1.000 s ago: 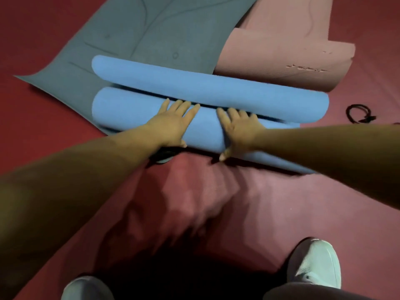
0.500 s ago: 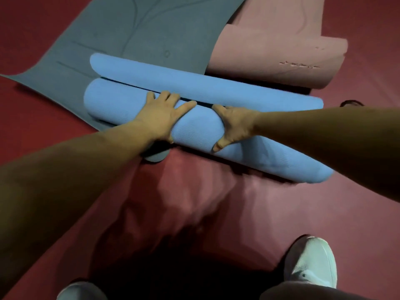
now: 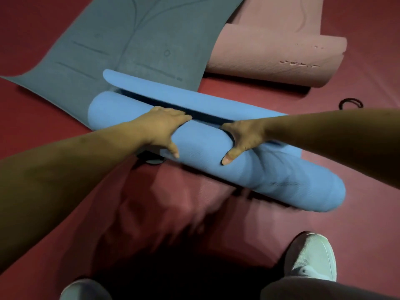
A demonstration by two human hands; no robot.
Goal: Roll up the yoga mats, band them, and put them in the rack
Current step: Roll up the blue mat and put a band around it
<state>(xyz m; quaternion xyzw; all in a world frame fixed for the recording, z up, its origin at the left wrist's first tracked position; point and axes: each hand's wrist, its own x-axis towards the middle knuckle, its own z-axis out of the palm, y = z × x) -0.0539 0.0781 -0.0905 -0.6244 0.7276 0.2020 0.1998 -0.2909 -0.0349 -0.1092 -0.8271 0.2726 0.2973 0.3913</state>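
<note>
A light blue yoga mat [image 3: 205, 148] lies rolled into a thick tube on the red floor, its free end curled up behind it. My left hand [image 3: 161, 127] grips the roll from above, fingers hooked over its far side and thumb on the near side. My right hand [image 3: 243, 137] grips it the same way a little to the right. The roll's right end is raised and blurred. A grey-green mat [image 3: 138, 40] lies flat behind, and a pink mat [image 3: 277, 61] lies partly rolled at the back right.
A black elastic band [image 3: 350, 103] lies on the floor at the right, beyond my right forearm. A dark object [image 3: 153, 161] peeks from under the roll near my left hand. My two pale shoes [image 3: 311, 256] stand at the bottom on the red floor [image 3: 43, 118].
The blue roll has come toward me and grown thicker. My hands went from lying flat on it to hooking over its far side, and its right end has swung nearer.
</note>
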